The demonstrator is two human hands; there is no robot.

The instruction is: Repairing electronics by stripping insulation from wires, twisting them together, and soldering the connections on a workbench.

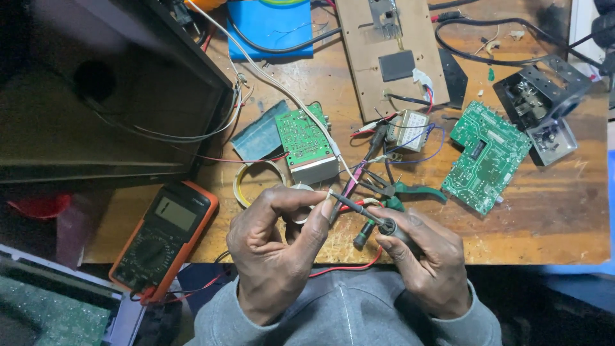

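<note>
Scratched, pale wooden workbench [551, 218] fills the view from above, crowded with electronics parts. At its left stands a dark, open speaker-style cabinet [96, 102] with a round hole and loose wires spilling out. Beside it lie a small green circuit board [302, 136] on a silver metal block, a boxy transformer [410, 130], a larger green circuit board [488, 156] lying at a slant, and a black metal bracket [544, 96] near the right edge. A brown fibreboard panel [391, 54] and a blue sheet [269, 25] lie at the far side. An orange-cased multimeter [163, 237] with a grey screen overhangs the near edge at left. Bare wood remains only at the near right; elsewhere parts sit close together.

Both hands hover over the near edge, almost touching. The left hand [275, 247] is curled nearly closed, thumb and forefinger pinching a thin black probe [349, 204] with a slim metal tip. The right hand [426, 263] is closed around a small dark cylindrical part [392, 227], which the probe's end meets. Green-handled pliers [410, 190] lie just beyond the fingers.
</note>
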